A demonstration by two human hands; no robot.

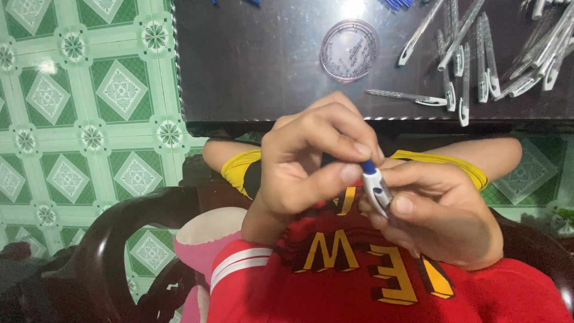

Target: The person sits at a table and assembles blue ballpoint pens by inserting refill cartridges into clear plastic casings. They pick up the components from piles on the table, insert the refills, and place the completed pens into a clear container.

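One slim clear-plastic pen (375, 190), blue-tipped, is pinched by left hand (311, 164) and clasped in right hand (439, 212). One round transparent lid (350, 50) is seen on the dark glossy table (251, 66).

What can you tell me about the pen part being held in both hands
The pen part is a short clear and white plastic piece with a blue cap or tip at its upper end. It is tilted, blue end up and to the left. The left hand pinches the blue end between thumb and forefinger, and the right hand holds the lower body, thumb on top. Fingers hide its lower end. It is held above the lap, near the dark table edge.
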